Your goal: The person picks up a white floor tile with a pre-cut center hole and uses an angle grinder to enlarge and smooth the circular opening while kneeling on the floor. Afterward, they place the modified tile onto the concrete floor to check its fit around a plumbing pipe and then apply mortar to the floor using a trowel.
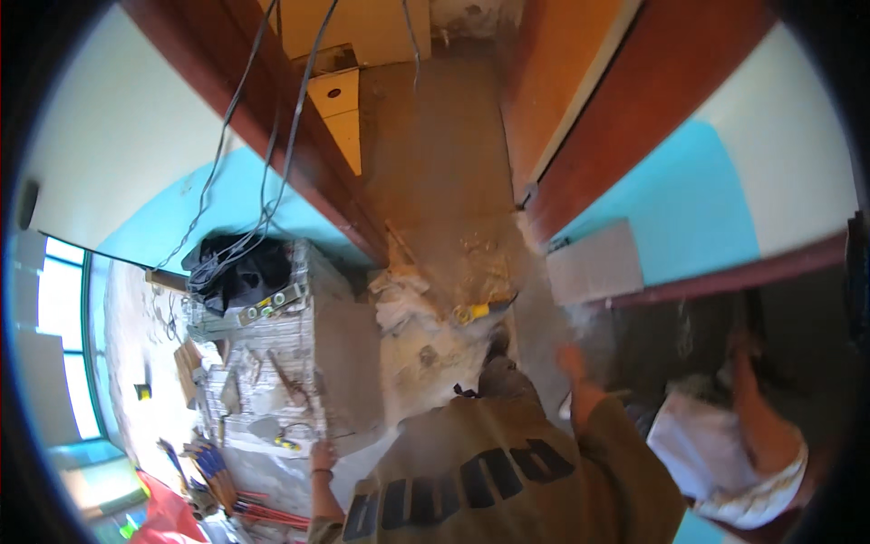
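Observation:
My left hand is at the near right corner of a waist-high stack of wrapped boxes, its fingers laid against the edge and nothing seen in them. Out in front of my body on the right, my right hand hangs over the floor, blurred, so its fingers cannot be made out. Ahead of it a grey tile leans by the blue wall, with pale dust around its lower edge. A yellow-and-black tool lies on the floor near my dark shoe.
At right, a co-worker in a white top bends with an arm down. Loose tools and a black bag lie on the boxes. Cables hang at upper left. Rubble litters the doorway floor; long-handled tools stand at lower left.

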`<state>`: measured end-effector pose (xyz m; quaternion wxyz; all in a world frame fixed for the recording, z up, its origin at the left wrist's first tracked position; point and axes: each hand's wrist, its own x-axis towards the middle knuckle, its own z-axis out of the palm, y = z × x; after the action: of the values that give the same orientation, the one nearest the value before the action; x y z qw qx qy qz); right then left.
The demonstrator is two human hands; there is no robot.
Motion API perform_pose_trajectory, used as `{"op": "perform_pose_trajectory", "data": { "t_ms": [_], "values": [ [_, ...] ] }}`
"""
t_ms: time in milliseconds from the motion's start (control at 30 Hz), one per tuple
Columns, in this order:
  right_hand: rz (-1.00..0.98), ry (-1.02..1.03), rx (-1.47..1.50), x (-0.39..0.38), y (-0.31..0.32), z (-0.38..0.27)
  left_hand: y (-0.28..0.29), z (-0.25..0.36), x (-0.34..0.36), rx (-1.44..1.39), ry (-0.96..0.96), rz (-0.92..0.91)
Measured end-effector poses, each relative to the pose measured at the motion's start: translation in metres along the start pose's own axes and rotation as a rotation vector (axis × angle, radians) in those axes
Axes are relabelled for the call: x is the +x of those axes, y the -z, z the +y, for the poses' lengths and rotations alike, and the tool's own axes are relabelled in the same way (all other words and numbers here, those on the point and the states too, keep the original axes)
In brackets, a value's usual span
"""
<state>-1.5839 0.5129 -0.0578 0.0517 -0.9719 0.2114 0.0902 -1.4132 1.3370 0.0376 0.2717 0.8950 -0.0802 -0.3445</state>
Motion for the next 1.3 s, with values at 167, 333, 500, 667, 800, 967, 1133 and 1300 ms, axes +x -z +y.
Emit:
{"op": "perform_pose_trajectory", "data": {
  "t_ms": [167, 333, 500, 667, 800, 967, 1133, 1300],
  "values": [
    [-0.441, -0.774, 1.012, -0.010, -0.004, 0.064, -0.034, 0.106, 0.033, -0.026, 0.120, 0.009],
    [-0.100, -0.876, 1.689, 0.074, 0.050, 0.149, -0.089, 0.262, 0.131, 0.354, -0.038, -0.063],
    [0.118, -0.422, 1.259, 0.220, 0.198, 0.015, -0.005, 0.363, 0.229, 0.450, -0.187, 0.241],
    [0.143, -0.026, 1.012, 0.392, 0.335, -0.010, 0.062, 0.628, 0.378, -0.328, -0.233, 0.300],
    [0.091, 0.047, 1.386, 0.553, 0.414, -0.048, 0.091, 0.744, 0.475, -0.403, -0.489, 0.274],
    [0.151, 0.031, 1.285, 0.720, 0.413, -0.021, 0.158, 0.826, 0.575, -0.566, -0.314, 0.316],
    [0.182, -0.233, 1.477, 0.809, 0.367, 0.023, 0.184, 0.806, 0.667, -0.635, -0.281, 0.740],
    [0.143, -0.311, 1.457, 0.913, 0.336, 0.067, 0.182, 0.746, 0.757, -0.797, 0.125, 1.048]
  ]
}}
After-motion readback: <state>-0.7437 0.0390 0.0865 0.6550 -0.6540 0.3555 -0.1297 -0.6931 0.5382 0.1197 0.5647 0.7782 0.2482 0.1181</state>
